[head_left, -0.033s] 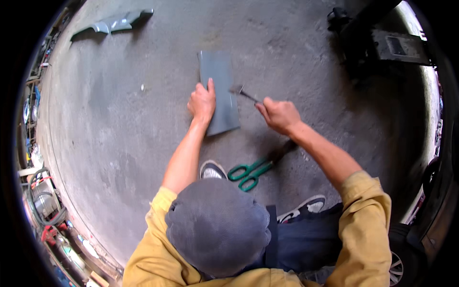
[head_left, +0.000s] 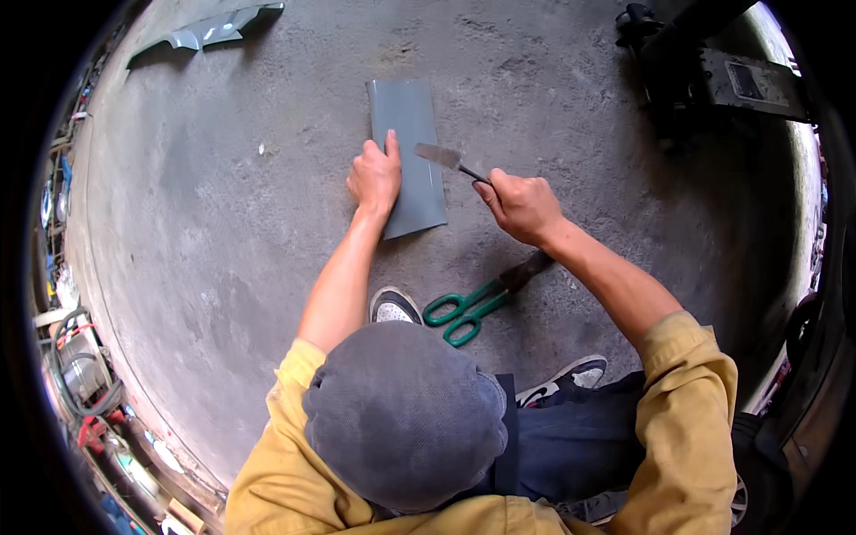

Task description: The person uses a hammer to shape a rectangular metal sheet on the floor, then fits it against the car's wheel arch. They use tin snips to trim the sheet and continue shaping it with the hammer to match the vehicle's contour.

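The left hand (head_left: 374,178) holds the sheet (head_left: 415,201) by its left edge; the right hand (head_left: 524,209) grips a tool (head_left: 442,158); the sheet sits between them; the tool now reaches further over it, so they overlap more.

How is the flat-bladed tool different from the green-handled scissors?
The flat-bladed tool is held in the right hand; the green-handled scissors lie on the floor. The scissors have two loop handles, while the flat-bladed tool shows one thin shank. Both have dark parts.
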